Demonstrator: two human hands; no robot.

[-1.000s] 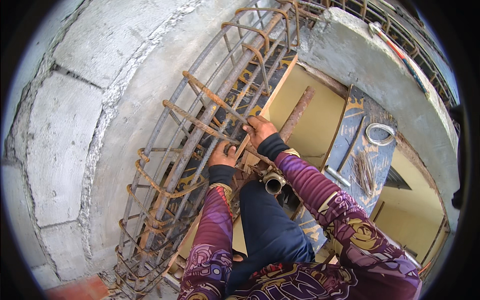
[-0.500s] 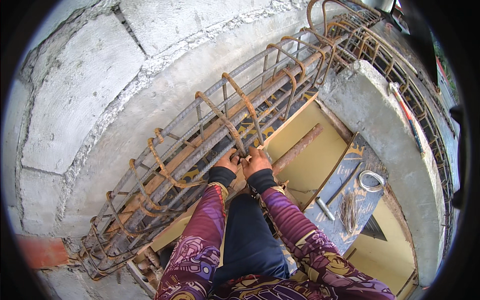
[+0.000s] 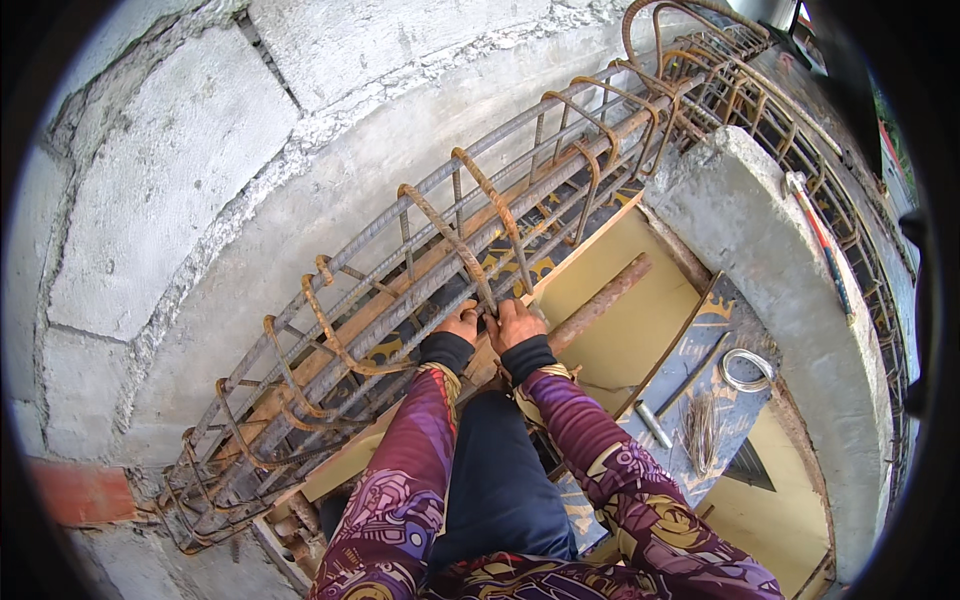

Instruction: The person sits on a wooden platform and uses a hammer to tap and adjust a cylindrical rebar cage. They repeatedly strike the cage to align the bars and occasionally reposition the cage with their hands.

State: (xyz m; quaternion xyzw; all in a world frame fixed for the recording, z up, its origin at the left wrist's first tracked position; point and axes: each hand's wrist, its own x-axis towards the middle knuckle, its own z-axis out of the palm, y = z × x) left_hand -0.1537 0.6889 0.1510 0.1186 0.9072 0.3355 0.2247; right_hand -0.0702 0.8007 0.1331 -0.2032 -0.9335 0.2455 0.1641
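Note:
A long cage of rusty rebar (image 3: pixel 350 260) slants from lower left to upper right, with bent stirrups around its lengthwise bars. My left hand (image 3: pixel 459 322) and my right hand (image 3: pixel 517 325) are close together at the lower bend of one stirrup (image 3: pixel 462 250). Both hands have curled, closed fingers against the steel, the left on one side of the stirrup and the right on the other. What sits between the fingertips is hidden. Another stirrup (image 3: pixel 505 208) comes down just beyond my right hand.
A block wall (image 3: pixel 180 180) rises behind the cage. Below right, a dark board (image 3: pixel 625 425) carries a wire coil (image 3: pixel 746 370), a bundle of cut wires (image 3: pixel 700 432) and a silver cylindrical tool (image 3: pixel 653 424). A red-and-blue-handled hammer (image 3: pixel 822 240) rests on the concrete ledge (image 3: pixel 740 195). A rusty pipe (image 3: pixel 600 300) lies near my right hand.
The view has shifted slightly, so the scene sits a little lower and to the right. My hands stay at the same stirrup, with only small finger movement.

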